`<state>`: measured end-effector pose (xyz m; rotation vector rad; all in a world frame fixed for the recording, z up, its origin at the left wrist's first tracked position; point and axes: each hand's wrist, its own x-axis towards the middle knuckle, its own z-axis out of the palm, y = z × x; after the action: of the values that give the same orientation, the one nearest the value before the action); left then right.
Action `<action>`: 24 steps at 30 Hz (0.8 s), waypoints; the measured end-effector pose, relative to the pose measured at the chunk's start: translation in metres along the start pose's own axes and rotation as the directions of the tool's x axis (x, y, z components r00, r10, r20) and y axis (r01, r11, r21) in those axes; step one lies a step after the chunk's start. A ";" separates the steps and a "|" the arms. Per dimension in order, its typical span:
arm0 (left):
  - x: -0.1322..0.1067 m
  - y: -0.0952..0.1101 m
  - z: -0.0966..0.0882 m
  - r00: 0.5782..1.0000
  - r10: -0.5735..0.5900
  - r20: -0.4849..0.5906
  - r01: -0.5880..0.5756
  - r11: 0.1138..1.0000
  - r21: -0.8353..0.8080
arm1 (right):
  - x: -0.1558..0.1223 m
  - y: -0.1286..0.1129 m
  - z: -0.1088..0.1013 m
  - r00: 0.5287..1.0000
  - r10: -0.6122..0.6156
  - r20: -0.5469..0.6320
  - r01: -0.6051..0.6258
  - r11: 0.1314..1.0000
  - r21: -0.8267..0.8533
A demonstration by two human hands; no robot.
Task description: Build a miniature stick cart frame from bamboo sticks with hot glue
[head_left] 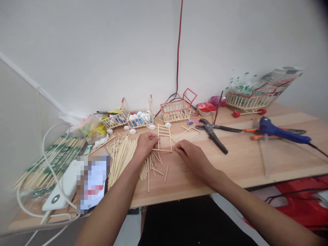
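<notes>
A small ladder-shaped frame of pale bamboo sticks (164, 137) lies flat on the light wooden table (238, 160), in the middle and just ahead of both hands. Its long axis runs away from the person toward the white wall, its two rails are nearly parallel, and its rungs cross from left to right. A longer stick lies across its near end. The left hand (145, 143) rests palm down at the frame's near left corner. Its fingers are curled together against the left rail, though whether they pinch it or only press on it cannot be told. The right hand (189, 154) lies palm down just right of the near end. Its fingers are bent and drawn together, with the tips at the right end of the cross stick, and the grip there is hidden too. Short cut bamboo pieces (154, 168) are scattered under and between the wrists, and a loose heap of long bamboo sticks (122, 155) fans out just left of the left hand. Black-handled cutting pliers (214, 136) lie to the right of the frame. A blue hot-glue gun (280, 132) lies farther right, well apart from the hands. Behind the frame, near the wall, stands a small stick basket with red trim (176, 111).
</notes>
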<state>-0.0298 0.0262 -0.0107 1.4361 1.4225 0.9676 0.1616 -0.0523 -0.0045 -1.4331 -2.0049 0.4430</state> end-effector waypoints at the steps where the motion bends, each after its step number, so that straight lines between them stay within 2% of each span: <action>1: 0.000 0.000 0.000 1.000 0.004 -0.002 -0.004 1.000 0.007 | -0.001 0.001 -0.005 1.000 0.029 -0.001 -0.029 0.997 0.068; 5: 0.001 -0.001 0.000 0.999 0.039 -0.027 -0.037 0.997 0.070 | -0.007 0.011 -0.016 0.996 0.087 -0.004 -0.083 0.955 0.284; 10: -0.002 0.004 -0.002 0.992 0.109 -0.066 -0.091 0.970 0.226 | -0.007 0.022 -0.019 0.985 0.173 0.016 -0.165 0.899 0.405; 15: -0.007 0.010 -0.004 0.976 0.201 -0.082 -0.155 0.909 0.387 | -0.002 0.019 -0.024 0.977 0.202 0.066 -0.204 0.801 0.563; 17: -0.009 0.010 -0.006 0.972 0.224 -0.075 -0.172 0.888 0.427 | 0.000 0.018 -0.023 0.969 0.236 0.075 -0.229 0.738 0.634; 20: -0.011 0.012 -0.009 0.964 0.254 -0.080 -0.183 0.851 0.492 | 0.004 0.022 -0.018 0.946 0.307 0.102 -0.273 0.585 0.764; 22: -0.014 0.015 -0.009 0.940 0.328 -0.090 -0.237 0.820 0.521 | 0.006 0.026 -0.015 0.938 0.324 0.122 -0.274 0.481 0.833; 24: -0.017 0.021 -0.005 0.902 0.427 -0.071 -0.345 0.809 0.476 | 0.007 0.029 -0.013 0.939 0.320 0.123 -0.259 0.428 0.866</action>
<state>-0.0286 0.0102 0.0116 2.0990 1.5872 1.0765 0.1896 -0.0369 -0.0094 -1.0380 -1.0823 1.3453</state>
